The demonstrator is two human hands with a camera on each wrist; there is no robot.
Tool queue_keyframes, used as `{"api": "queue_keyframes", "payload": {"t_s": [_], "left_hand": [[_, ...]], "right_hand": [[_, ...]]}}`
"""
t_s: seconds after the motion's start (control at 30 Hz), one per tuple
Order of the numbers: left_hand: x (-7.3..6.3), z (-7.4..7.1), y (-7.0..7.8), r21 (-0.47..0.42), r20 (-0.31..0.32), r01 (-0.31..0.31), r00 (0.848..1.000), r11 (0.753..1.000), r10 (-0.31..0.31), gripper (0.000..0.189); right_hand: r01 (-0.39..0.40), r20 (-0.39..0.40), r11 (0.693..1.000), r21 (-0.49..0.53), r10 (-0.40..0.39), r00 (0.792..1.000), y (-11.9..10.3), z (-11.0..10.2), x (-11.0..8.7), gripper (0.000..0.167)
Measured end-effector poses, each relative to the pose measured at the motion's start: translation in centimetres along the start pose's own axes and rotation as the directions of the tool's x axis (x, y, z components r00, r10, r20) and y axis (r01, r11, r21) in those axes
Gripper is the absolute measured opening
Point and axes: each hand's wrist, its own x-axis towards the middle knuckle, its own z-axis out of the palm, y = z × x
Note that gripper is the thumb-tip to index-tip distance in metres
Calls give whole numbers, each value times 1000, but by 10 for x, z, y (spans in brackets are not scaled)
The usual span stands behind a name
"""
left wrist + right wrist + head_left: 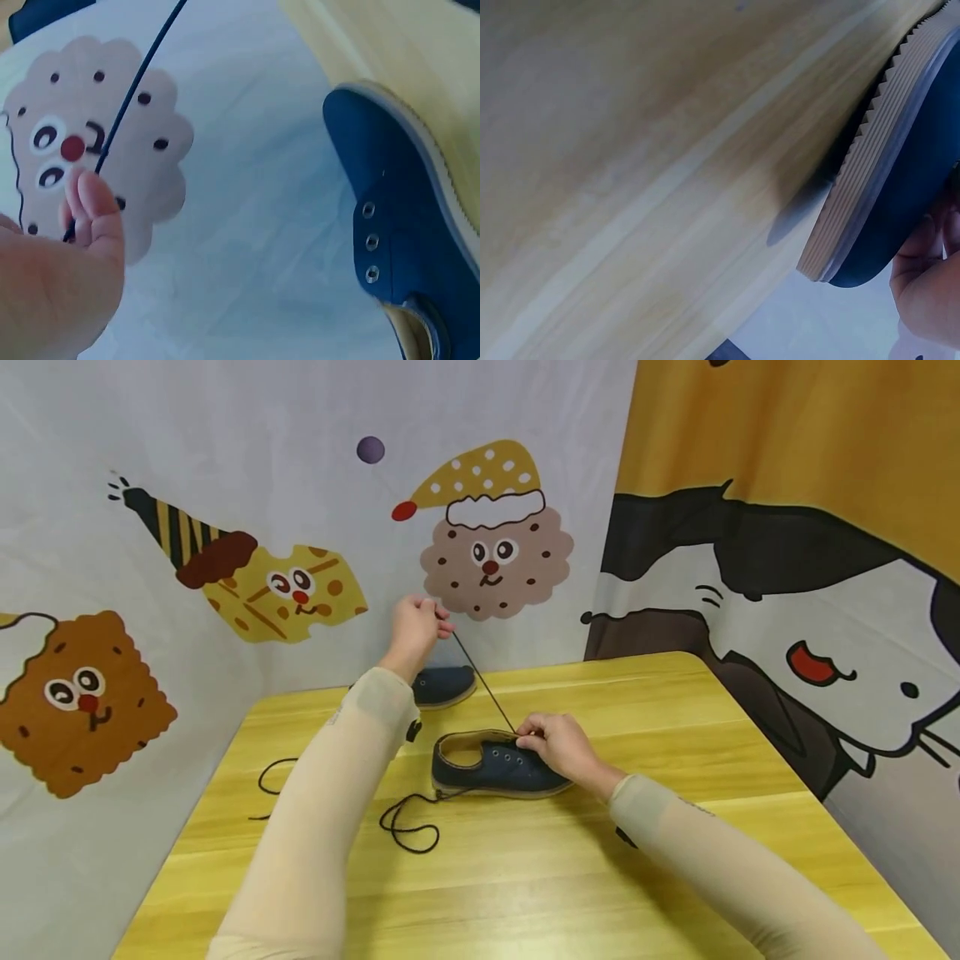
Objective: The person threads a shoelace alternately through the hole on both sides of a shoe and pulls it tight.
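A dark blue low shoe [480, 771] with metal eyelets sits on the table, its toe to the right. Above and behind it, my left hand [420, 627] pinches a thin dark shoelace [142, 71] between thumb and fingers. That lace stretches taut and straight down to the shoe's eyelet area. There my right hand [558, 743] grips the upper part of the shoe, fingertips beside the point where the lace meets it. Those fingers reach over the shoe's side in the right wrist view, and the fingertips are partly hidden.
A second dark blue shoe [447, 685] stands by the table's back edge, partly behind my left wrist. More dark lace [412, 847] lies looped at the near shoe's heel. Another lace [276, 762] is on the left. A printed curtain [300, 435] hangs behind the wooden table [525, 877].
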Motion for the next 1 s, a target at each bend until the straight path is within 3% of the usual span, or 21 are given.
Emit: {"api": "queue_keyframes", "payload": {"t_s": [0.13,0.27,0.5,0.7,0.8,0.87,0.93,1.0], "left_hand": [[7,-15,6,-69,-103,-70,993,995,63,33],[9,-31,-2,-33,-136,-61,989,998,56,32],[4,-72,-38,8,-252,-3,968,1000,5,35],[-19,-115,-81,22,-326,141,937,990,-127,37],[-27,-130,-106,-30,-271,216,938,976,-216,41],[-31,-136,-122,-37,-184,280,941,959,-282,44],[-34,-140,-137,-52,-97,362,926,931,-366,45],[-36,-143,-150,14,-45,423,905,906,-422,47]], "right_hand": [[12,-6,1000,-9,-12,1000,0,-1,1,5],[0,-2,1000,-12,0,1000,-1,-2,1,5],[-14,11,1000,-7,14,1000,-1,-3,1,4],[-12,15,1000,-15,13,1000,-1,-2,-1,4],[-6,7,1000,-29,6,1000,-2,-2,-1,5],[-10,8,999,-34,10,1000,-2,-2,-1,5],[-16,13,999,-36,17,1000,-2,-2,-1,5],[-19,16,999,-36,20,1000,-2,-1,0,5]]}}
